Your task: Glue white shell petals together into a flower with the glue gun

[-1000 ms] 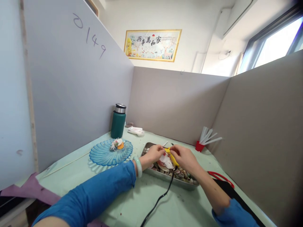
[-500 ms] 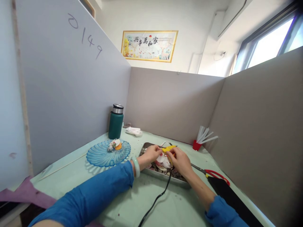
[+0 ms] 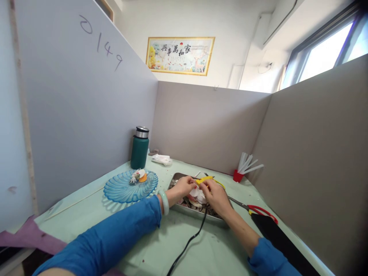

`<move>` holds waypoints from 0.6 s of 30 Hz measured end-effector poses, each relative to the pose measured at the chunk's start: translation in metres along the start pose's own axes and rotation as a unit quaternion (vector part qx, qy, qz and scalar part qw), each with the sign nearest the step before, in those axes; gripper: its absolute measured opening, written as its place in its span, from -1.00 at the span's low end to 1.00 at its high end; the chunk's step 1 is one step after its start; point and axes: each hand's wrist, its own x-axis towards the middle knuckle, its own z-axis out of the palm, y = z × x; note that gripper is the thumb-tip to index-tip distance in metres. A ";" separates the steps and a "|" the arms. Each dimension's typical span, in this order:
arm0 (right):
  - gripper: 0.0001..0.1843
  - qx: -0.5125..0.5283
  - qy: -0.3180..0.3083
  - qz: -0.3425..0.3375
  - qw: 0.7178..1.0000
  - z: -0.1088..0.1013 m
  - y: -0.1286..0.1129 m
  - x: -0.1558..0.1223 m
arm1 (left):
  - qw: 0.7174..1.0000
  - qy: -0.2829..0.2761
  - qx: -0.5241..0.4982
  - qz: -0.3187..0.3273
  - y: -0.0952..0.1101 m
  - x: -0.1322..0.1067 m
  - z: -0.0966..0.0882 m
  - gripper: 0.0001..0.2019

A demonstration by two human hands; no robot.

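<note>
My left hand [image 3: 185,186], with a pale green bangle at its wrist, reaches over the near part of a metal tray [image 3: 198,215]. Its fingertips are pinched together; whatever lies between them is too small to make out. My right hand [image 3: 215,195] is closed around a yellow glue gun [image 3: 204,179], partly hidden by the fingers. From below this hand a black cord [image 3: 189,241] runs to the table's front. Both hands' fingertips nearly meet. Under them, white and reddish shells [image 3: 197,195] lie among darker pieces in the tray.
On the left, a blue glass plate [image 3: 120,189] bears a small shell piece [image 3: 138,176]. Behind it stands a green bottle [image 3: 140,151] near a white packet [image 3: 161,159]. To the right are red-handled scissors [image 3: 263,211], a black strip [image 3: 276,237] and a red cup [image 3: 238,176] of white sticks.
The view has shifted slightly. My right hand has turned a little and more yellow shows behind its fingers. My left hand stays nearly in place.
</note>
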 end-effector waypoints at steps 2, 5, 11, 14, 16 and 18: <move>-0.73 0.049 -0.036 -0.003 0.998 0.001 -0.001 0.000 | 1.000 -0.014 -0.017 -0.012 0.001 -0.001 0.000 -0.89; -0.77 0.073 -0.034 0.003 0.997 0.006 0.002 0.000 | 0.998 -0.045 -0.030 -0.011 0.002 -0.002 -0.001 -0.88; -0.80 0.080 -0.038 0.001 0.996 0.009 0.006 0.001 | 0.997 -0.054 0.032 0.033 -0.001 -0.002 -0.002 -0.83; -0.80 0.076 -0.030 0.003 0.997 0.007 0.004 0.002 | 0.989 -0.007 0.113 0.095 -0.001 -0.001 -0.003 -0.85; -0.79 0.084 -0.022 0.000 0.996 0.006 0.003 0.002 | 0.985 0.013 0.129 0.114 -0.002 0.000 -0.003 -0.87; -0.77 0.097 -0.018 -0.003 0.995 0.005 0.003 0.002 | 0.990 0.006 0.103 0.095 -0.003 0.002 -0.003 -0.87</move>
